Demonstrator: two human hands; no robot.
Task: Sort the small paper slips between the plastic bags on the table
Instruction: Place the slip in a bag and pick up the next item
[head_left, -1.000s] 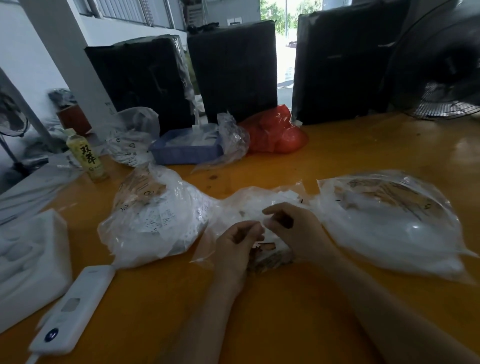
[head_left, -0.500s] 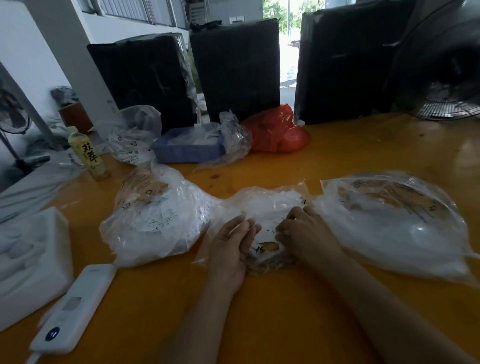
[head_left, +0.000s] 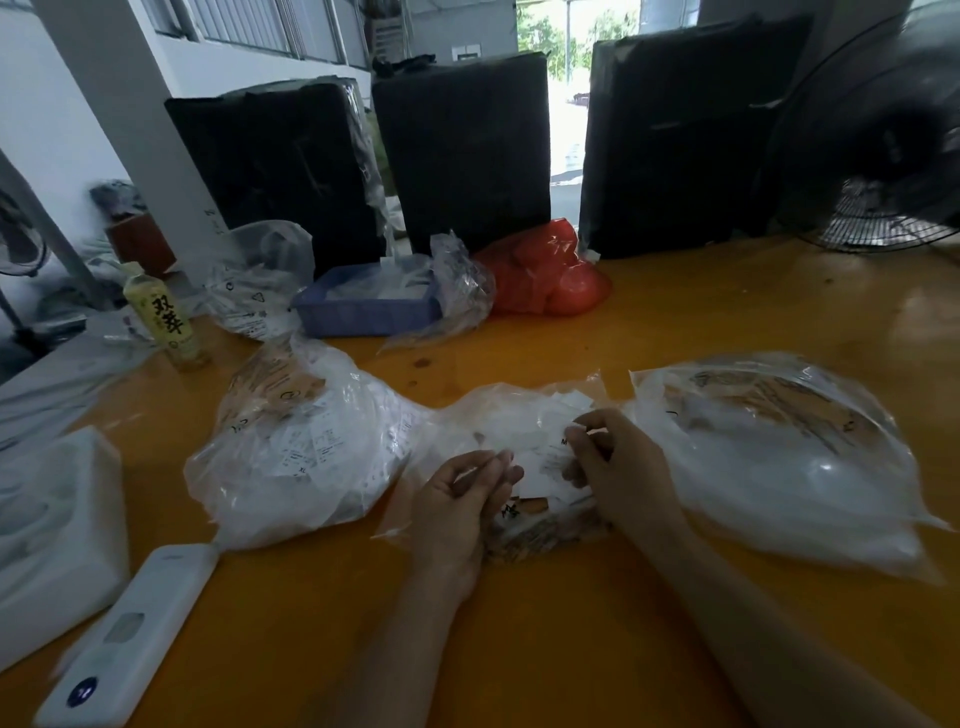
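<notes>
Paper slips (head_left: 540, 457) heaped loose on the open middle bag (head_left: 498, 421), between the left bag (head_left: 296, 452) and right bag (head_left: 779, 457), probably spread flat for easy picking. Right hand (head_left: 618, 467) curled over the pile, fingertips pinching one slip; left hand (head_left: 462, 499) loosely cupped beside it, whether holding any slip impossible to tell.

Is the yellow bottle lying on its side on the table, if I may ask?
No, the yellow bottle stands upright near the table's far left edge.
</notes>
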